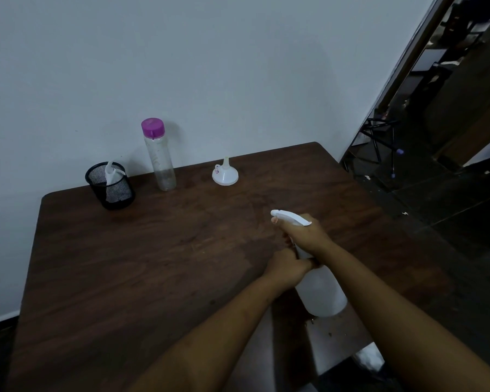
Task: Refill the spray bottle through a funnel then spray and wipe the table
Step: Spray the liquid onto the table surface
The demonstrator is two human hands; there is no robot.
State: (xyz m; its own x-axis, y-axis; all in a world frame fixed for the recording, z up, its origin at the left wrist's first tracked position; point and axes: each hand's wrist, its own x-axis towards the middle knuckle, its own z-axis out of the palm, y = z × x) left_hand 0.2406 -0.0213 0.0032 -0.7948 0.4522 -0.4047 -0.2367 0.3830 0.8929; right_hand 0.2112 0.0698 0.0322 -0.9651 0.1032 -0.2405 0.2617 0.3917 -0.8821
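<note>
A translucent white spray bottle (pixel 321 292) stands on the dark wooden table (pixel 153 264) near its front right. My right hand (pixel 306 234) grips the white trigger head from above. My left hand (pixel 287 268) curls round the bottle's neck just below it. A white funnel (pixel 225 173) rests mouth down at the back of the table. Left of it stands a clear water bottle (pixel 160 157) with a purple cap, almost empty as far as I can see.
A black mesh cup (pixel 111 185) holding a white cloth sits at the back left. A pale wall runs behind the table. A white cloth (pixel 369 357) lies past the table's front right corner. Dark floor and furniture lie to the right.
</note>
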